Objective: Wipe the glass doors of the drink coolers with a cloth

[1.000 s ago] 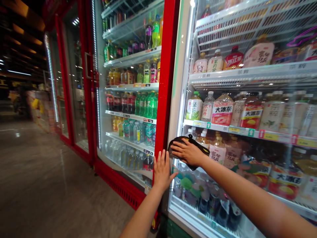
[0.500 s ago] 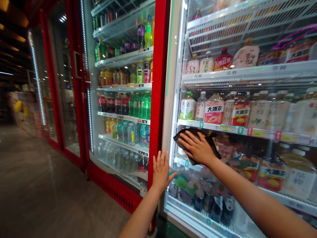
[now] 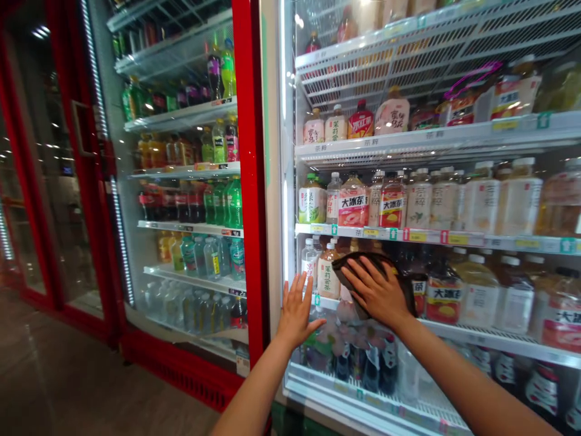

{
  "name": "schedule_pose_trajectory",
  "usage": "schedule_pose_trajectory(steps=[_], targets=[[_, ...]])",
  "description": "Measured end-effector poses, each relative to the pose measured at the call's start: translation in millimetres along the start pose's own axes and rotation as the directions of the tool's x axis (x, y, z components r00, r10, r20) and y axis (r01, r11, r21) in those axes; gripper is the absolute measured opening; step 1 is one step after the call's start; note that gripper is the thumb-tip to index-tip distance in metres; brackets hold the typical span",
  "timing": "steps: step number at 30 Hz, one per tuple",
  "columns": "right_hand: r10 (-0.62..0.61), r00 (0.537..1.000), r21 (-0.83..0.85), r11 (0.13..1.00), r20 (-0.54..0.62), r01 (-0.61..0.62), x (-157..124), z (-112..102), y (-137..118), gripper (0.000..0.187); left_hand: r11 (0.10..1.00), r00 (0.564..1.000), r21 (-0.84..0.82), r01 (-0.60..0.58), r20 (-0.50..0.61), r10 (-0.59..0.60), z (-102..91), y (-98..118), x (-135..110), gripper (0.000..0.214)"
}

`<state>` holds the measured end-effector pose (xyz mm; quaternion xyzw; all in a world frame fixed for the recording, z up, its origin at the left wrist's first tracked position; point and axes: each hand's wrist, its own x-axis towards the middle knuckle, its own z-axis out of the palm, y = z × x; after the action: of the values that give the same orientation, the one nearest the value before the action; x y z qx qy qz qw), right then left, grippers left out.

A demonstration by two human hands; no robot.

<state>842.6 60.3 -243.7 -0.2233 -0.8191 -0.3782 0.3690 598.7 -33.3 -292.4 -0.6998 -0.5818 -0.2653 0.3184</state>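
Note:
My right hand (image 3: 377, 292) lies flat with spread fingers on a dark cloth (image 3: 406, 281), pressing it against the glass door (image 3: 454, 200) of a drinks fridge at the level of the third shelf. My left hand (image 3: 296, 310) rests open against the same door's left edge, fingers up, just beside the red frame (image 3: 249, 181). Behind the glass stand rows of tea bottles (image 3: 351, 203) on white wire shelves.
To the left is a red-framed fridge (image 3: 181, 200) filled with soda and water bottles, and a further red door (image 3: 68, 181) beyond it. A grey tiled floor (image 3: 91, 393) runs along the fridges. Price tags line the shelf edges.
My right hand has slid the cloth rightward and slightly up across the glass. My left hand has shifted from the red frame onto the door's edge, and the view has turned right.

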Motion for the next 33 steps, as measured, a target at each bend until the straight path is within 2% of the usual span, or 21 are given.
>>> schedule_pose_trajectory(steps=[2,3,5,7,9,12,14,16,19,21,22,24,26,28,29,31,33], targets=[[0.128,0.991,-0.042,0.991,-0.042,-0.130,-28,-1,-4,0.065,1.000,1.000,-0.002,-0.001,-0.018,0.001,-1.3,4,8,0.120],[0.142,0.988,-0.052,0.988,-0.054,-0.145,-41,0,-8,0.064,1.000,1.000,-0.001,0.000,-0.031,0.000,-1.6,6,11,0.120],[0.092,0.995,-0.062,0.994,-0.043,-0.094,-55,3,-16,0.061,1.000,0.998,0.000,-0.010,-0.056,0.010,-0.7,9,14,0.120],[0.003,1.000,-0.062,0.998,-0.012,-0.004,-49,2,-12,0.057,1.000,0.997,-0.005,-0.031,-0.071,0.031,2.2,14,16,0.119],[-0.002,1.000,-0.070,0.998,-0.008,0.002,-34,-6,5,0.055,0.999,0.995,-0.014,-0.042,-0.088,0.041,7.0,20,19,0.118],[0.161,0.985,-0.101,0.981,-0.064,-0.167,-36,-17,33,0.059,0.998,0.993,-0.025,-0.056,-0.110,0.053,15.2,33,25,0.117],[0.287,0.950,-0.119,0.946,-0.121,-0.301,-61,-19,37,0.063,0.996,0.990,-0.027,-0.079,-0.116,0.075,19.5,43,30,0.115],[0.328,0.935,-0.129,0.930,-0.138,-0.345,-92,-16,30,0.063,0.993,0.987,-0.028,-0.111,-0.117,0.107,22.0,53,34,0.115],[0.200,0.980,-0.130,0.971,-0.020,-0.201,-112,-14,21,0.060,0.985,0.980,-0.026,-0.170,-0.109,0.166,23.2,67,41,0.117],[0.110,0.992,-0.117,0.988,0.063,-0.102,-104,-20,31,0.057,0.978,0.974,-0.027,-0.205,-0.105,0.201,23.7,77,47,0.118],[0.113,0.991,-0.119,0.987,0.071,-0.104,-98,-24,41,0.057,0.976,0.972,-0.030,-0.217,-0.103,0.213,24.0,82,51,0.118],[0.209,0.978,-0.137,0.969,0.023,-0.204,-95,-32,61,0.059,0.972,0.969,-0.038,-0.232,-0.093,0.228,25.2,92,57,0.119],[0.351,0.933,-0.153,0.921,-0.080,-0.359,-110,-35,72,0.064,0.969,0.968,-0.039,-0.243,-0.076,0.239,26.4,101,61,0.117],[0.442,0.880,-0.156,0.870,-0.172,-0.467,-135,-34,69,0.067,0.967,0.965,-0.031,-0.253,-0.075,0.250,27.2,110,63,0.115],[0.452,0.872,-0.159,0.862,-0.185,-0.481,-146,-32,63,0.067,0.965,0.962,-0.027,-0.262,-0.083,0.259,27.5,114,64,0.114],[0.402,0.906,-0.170,0.892,-0.130,-0.419,-157,-31,54,0.061,0.956,0.952,-0.021,-0.292,-0.106,0.288,28.0,123,65,0.112],[0.296,0.955,-0.167,0.941,-0.022,-0.296,-151,-34,57,0.055,0.943,0.936,-0.024,-0.332,-0.132,0.326,28.9,131,68,0.111]])
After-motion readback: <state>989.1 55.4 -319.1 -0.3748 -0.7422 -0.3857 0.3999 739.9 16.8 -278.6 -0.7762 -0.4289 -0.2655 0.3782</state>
